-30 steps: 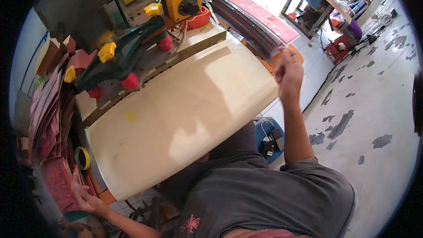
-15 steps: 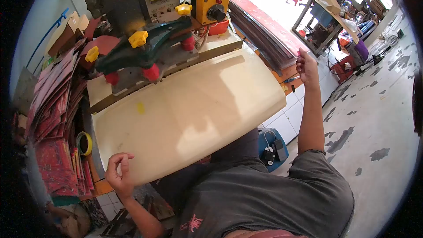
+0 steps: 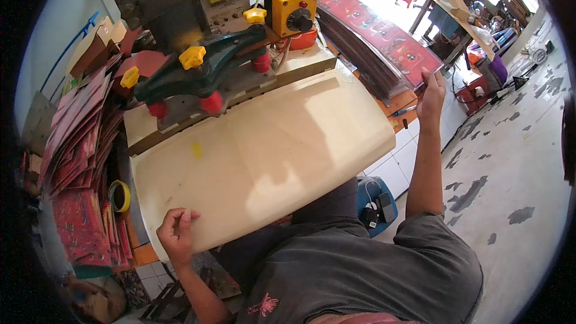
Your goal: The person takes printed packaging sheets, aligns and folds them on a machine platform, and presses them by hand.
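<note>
My right hand pinches the near corner of the top red printed sheet, which lies tilted over a tall stack of sheets at the upper right. Over the near left corner of the cream padded board is my left hand, its fingers curled in with thumb and fingertips close together; whether anything small is between them cannot be made out. Behind the board stands a press with a dark green clamp arm, yellow knobs and red feet.
A yellow control box sits beside the press. Piled red sheets and a roll of yellow tape are at the left. A blue bin with chargers stands below the board. A cluttered table is at the back right.
My right hand has reached to the sheet stack and taken the top sheet's corner, which has lifted. My left hand has come from beyond the board's left edge to over its near corner.
</note>
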